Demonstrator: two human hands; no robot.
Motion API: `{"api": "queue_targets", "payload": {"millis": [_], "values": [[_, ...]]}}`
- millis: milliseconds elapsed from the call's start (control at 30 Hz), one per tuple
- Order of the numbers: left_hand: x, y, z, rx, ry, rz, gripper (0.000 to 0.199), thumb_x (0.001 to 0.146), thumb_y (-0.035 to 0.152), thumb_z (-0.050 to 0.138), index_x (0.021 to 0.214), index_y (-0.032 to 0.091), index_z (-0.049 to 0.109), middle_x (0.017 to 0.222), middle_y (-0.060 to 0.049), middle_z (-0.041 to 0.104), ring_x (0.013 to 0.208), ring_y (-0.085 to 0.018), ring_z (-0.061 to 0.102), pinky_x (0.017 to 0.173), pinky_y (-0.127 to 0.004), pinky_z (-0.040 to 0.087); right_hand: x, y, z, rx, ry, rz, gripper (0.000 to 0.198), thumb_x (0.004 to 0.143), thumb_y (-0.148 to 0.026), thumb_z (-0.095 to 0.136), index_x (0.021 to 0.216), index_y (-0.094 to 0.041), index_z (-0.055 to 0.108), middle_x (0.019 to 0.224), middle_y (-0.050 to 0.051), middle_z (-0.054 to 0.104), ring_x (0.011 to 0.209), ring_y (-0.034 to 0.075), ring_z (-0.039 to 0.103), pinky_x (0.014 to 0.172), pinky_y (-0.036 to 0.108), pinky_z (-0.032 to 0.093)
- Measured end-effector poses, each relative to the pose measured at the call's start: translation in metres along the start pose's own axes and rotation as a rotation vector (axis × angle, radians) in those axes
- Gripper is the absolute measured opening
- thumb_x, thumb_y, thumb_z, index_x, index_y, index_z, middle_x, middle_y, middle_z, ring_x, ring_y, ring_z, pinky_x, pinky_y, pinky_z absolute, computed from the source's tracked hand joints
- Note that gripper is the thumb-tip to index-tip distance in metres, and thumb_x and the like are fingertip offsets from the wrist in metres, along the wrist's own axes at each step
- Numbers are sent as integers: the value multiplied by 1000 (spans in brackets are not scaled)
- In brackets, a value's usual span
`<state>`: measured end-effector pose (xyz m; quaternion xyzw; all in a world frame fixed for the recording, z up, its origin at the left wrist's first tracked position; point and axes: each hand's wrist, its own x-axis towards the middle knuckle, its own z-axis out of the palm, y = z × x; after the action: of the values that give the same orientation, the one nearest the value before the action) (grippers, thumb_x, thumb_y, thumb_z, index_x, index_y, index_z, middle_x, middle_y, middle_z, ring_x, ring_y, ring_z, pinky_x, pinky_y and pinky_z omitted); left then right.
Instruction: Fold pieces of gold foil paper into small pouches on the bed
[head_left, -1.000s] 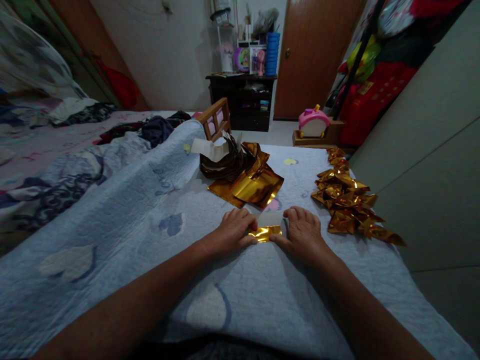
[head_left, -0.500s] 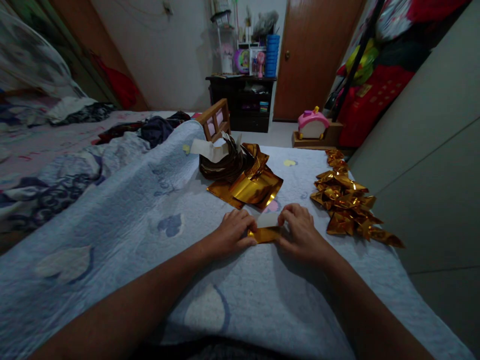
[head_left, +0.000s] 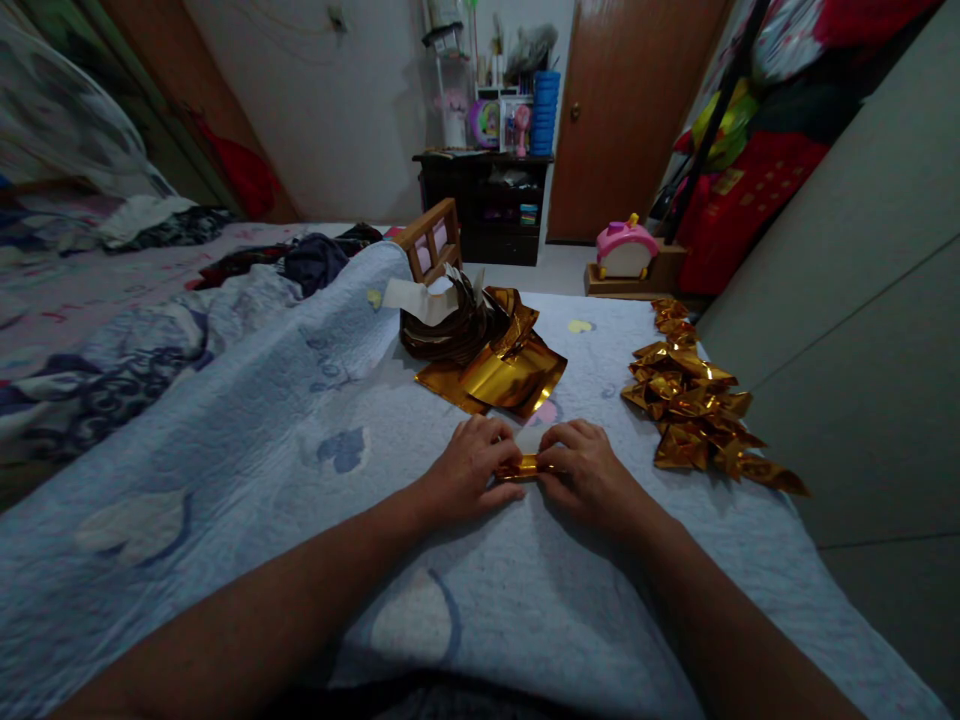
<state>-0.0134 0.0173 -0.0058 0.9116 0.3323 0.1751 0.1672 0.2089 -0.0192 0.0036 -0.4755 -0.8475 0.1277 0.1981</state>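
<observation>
Between my two hands lies a sheet of gold foil paper [head_left: 529, 464], folded into a narrow strip, with its whitish side showing just beyond the fold. My left hand [head_left: 471, 465] grips the strip's left end, fingers on top and thumb at the near edge. At the right end my right hand [head_left: 581, 465] is closed on the strip in the same way. Past my hands sits a loose stack of gold foil sheets [head_left: 514, 370], some curled up with pale undersides. To the right is a pile of folded gold foil pieces [head_left: 686, 400].
A pale blue quilt [head_left: 510, 600] with heart shapes covers the surface under my hands. A wooden crib-like frame [head_left: 431, 240] stands behind the stack. Further back are a dark cabinet [head_left: 480, 210], a pink toy [head_left: 627, 250] and a door [head_left: 630, 120]. Crumpled bedding [head_left: 150, 330] lies left.
The gold sheet has become narrower, with its near part folded over. My hands have come closer together, the right one moving left. The stack and the pile stay put.
</observation>
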Motion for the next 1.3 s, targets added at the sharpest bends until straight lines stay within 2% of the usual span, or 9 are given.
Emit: {"api": "queue_targets", "payload": {"millis": [100, 200, 467, 567, 800, 933, 1067, 1167, 1300], "values": [[1, -3, 2, 29, 53, 38, 11, 93, 29, 67, 94, 20, 73, 98, -6, 66, 93, -23, 56, 82, -35, 41, 1, 2, 3, 25, 31, -9, 16, 92, -15, 60, 90, -18, 75, 95, 6, 70, 96, 23, 55, 90, 38, 38], [1, -7, 5, 13, 92, 67, 19, 99, 27, 59, 90, 18, 73, 86, -5, 67, 83, -19, 58, 75, -30, 44, 2, 5, 7, 45, 49, -26, 12, 91, -14, 62, 92, -17, 74, 93, 7, 70, 93, 23, 55, 86, 38, 39], [-1, -7, 1, -62, 154, 55, 21, 101, 22, 52, 92, 18, 71, 87, -3, 67, 77, -15, 64, 68, -24, 47, 2, 10, 8, 47, 42, 17, 19, 81, -2, 62, 90, -17, 68, 96, 8, 67, 96, 24, 53, 85, 37, 38], [-2, -7, 1, -84, 166, 37, 17, 99, 18, 53, 90, 18, 68, 87, -2, 67, 77, -15, 64, 69, -23, 48, 2, 9, 8, 48, 59, 36, 23, 77, 3, 57, 86, -17, 64, 91, 7, 65, 92, 23, 51, 82, 35, 38], [-2, -8, 4, -165, 165, 19, 15, 94, 9, 52, 92, 19, 63, 94, -3, 66, 85, -16, 64, 76, -26, 50, 1, 0, 4, 11, 41, 7, 18, 76, -1, 63, 79, -18, 57, 87, 5, 60, 87, 22, 48, 78, 33, 34], [0, -9, 6, -170, 131, 25, 16, 93, 7, 51, 90, 18, 63, 96, -4, 65, 87, -17, 63, 77, -27, 50, 0, -5, 4, 19, -19, -15, 16, 80, -3, 62, 83, -18, 59, 90, 5, 62, 87, 21, 48, 78, 33, 33], [2, -10, 6, -65, 123, 52, 14, 93, 11, 52, 88, 17, 63, 97, -7, 66, 90, -20, 61, 81, -33, 49, -1, -9, 3, 37, -103, -25, 9, 86, -8, 60, 85, -17, 62, 88, 5, 62, 84, 19, 48, 79, 33, 33], [2, -9, 3, -17, 95, 85, 16, 84, 6, 54, 90, 17, 65, 99, -8, 67, 93, -23, 59, 84, -37, 47, -2, -10, 1, 60, -129, -21, 10, 84, -8, 59, 84, -17, 64, 87, 5, 62, 85, 20, 48, 78, 33, 34], [-1, -2, -1, -96, 43, 186, 34, 71, 1, 56, 98, 17, 66, 105, -8, 67, 99, -24, 57, 89, -39, 45, -2, -10, -1, 83, -127, -19, 13, 82, -8, 58, 87, -17, 67, 90, 6, 63, 87, 20, 50, 79, 33, 35]]}}
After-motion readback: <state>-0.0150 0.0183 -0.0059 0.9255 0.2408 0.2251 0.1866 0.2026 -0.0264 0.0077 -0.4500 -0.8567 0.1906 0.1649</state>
